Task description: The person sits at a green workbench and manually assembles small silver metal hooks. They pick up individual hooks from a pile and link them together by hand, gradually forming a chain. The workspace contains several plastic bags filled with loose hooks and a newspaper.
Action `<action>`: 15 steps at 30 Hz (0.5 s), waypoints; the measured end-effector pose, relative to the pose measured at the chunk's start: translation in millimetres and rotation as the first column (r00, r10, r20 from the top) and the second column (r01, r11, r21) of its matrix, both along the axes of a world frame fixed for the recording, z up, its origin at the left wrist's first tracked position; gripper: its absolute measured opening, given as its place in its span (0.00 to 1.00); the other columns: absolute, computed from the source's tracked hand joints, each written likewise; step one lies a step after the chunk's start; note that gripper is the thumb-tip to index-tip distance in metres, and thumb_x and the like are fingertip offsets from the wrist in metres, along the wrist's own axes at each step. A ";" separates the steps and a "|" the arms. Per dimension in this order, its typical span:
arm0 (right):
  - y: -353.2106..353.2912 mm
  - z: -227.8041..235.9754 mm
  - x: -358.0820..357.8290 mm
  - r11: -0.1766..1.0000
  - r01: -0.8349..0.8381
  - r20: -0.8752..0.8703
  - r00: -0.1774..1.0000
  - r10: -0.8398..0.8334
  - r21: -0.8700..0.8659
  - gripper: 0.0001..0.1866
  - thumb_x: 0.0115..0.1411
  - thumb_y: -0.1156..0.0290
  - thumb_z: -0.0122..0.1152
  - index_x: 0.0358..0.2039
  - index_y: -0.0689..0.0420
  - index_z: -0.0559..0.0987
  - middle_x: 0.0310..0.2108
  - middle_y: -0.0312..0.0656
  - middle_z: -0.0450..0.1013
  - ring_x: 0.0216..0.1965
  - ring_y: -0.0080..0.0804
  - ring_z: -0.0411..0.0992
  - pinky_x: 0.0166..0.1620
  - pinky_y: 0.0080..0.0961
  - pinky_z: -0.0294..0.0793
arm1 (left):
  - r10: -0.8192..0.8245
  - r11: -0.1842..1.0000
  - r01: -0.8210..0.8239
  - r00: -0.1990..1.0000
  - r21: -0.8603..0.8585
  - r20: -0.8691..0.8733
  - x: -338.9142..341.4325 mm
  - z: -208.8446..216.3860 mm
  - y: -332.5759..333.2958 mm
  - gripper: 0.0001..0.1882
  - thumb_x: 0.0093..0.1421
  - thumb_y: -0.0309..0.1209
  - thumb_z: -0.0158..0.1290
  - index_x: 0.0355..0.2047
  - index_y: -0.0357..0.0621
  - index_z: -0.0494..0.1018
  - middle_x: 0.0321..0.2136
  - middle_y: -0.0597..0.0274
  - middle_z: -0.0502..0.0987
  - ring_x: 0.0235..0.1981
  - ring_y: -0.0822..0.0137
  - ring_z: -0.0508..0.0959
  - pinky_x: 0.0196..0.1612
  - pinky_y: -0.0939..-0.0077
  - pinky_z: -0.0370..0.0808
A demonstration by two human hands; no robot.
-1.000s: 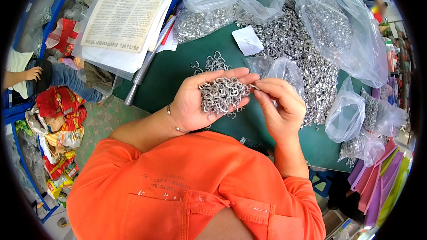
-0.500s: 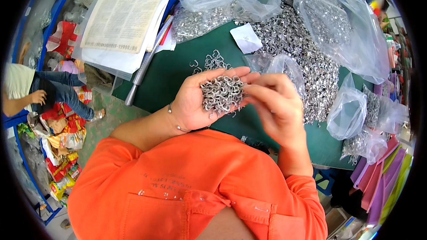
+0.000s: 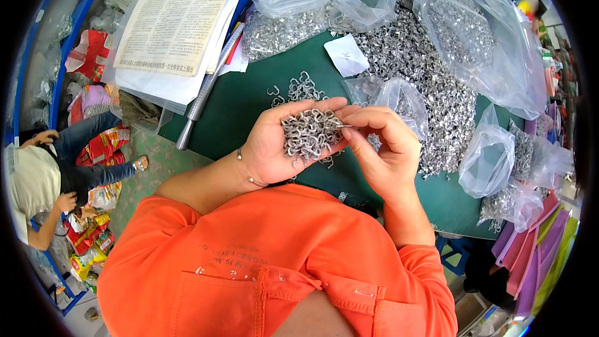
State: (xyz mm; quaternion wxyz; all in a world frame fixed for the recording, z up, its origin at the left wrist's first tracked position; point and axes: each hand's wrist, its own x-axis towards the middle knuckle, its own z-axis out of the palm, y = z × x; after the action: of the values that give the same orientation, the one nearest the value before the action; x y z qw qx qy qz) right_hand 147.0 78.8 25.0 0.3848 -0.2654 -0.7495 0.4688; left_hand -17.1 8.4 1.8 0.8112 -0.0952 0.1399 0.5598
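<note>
My left hand [image 3: 265,140] lies palm up with a heap of small curved metal hooks [image 3: 311,132] cupped in it. At the heap's right edge, the thumb and forefinger of my right hand [image 3: 388,143] pinch a thin, small metal piece [image 3: 344,126]; its exact shape is too small to make out. More of the same hooks form a loose pile [image 3: 303,87] on the green tabletop [image 3: 268,75], just beyond my left fingers. A few others show on the table below my left hand.
Many shiny metal pieces [image 3: 437,100] spread over the table's right side, with clear plastic bags [image 3: 486,150] around them. A paper slip [image 3: 345,55] lies beyond my hands. Newspaper [image 3: 178,25] and a metal rod [image 3: 203,97] are at left. Another person [image 3: 37,175] stands at far left.
My right hand's fingers have turned and now show a thin metal piece pinched at the heap's edge. The left hand stays in place. The person at far left has moved.
</note>
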 end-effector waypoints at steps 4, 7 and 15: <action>-0.6 0.1 3.1 0.998 0.018 -0.037 0.999 -0.020 -0.065 0.09 0.48 0.86 0.61 0.31 0.61 0.77 0.32 0.39 0.77 0.31 0.26 0.74 0.33 0.19 0.72 | 0.012 1.000 -0.012 0.999 0.009 0.030 -0.1 0.8 -0.3 0.21 0.65 0.35 0.38 0.53 0.34 0.64 0.53 0.49 0.68 0.54 0.58 0.69 0.58 0.60 0.65; -3.2 -0.5 1.5 0.985 0.006 -0.099 0.995 -0.024 -0.175 0.09 0.48 0.85 0.61 0.31 0.60 0.77 0.33 0.39 0.77 0.32 0.25 0.73 0.33 0.18 0.71 | 0.010 1.000 -0.010 1.000 0.001 0.013 0.7 0.9 -0.3 0.22 0.65 0.36 0.37 0.54 0.35 0.63 0.54 0.50 0.67 0.55 0.58 0.69 0.57 0.61 0.66; 0.3 2.8 2.2 0.999 0.032 0.103 0.994 -0.033 0.011 0.09 0.46 0.85 0.62 0.29 0.60 0.77 0.31 0.40 0.77 0.33 0.30 0.74 0.34 0.20 0.72 | -0.019 1.000 0.017 0.996 -0.021 -0.088 1.1 1.4 -0.4 0.24 0.64 0.39 0.37 0.56 0.38 0.63 0.53 0.54 0.69 0.51 0.60 0.71 0.54 0.62 0.69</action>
State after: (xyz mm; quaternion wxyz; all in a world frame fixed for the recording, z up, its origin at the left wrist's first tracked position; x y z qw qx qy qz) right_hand 149.2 79.2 27.8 0.3545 -0.2996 -0.7659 0.4449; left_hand -16.0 8.0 3.2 0.8081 -0.0773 0.1822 0.5548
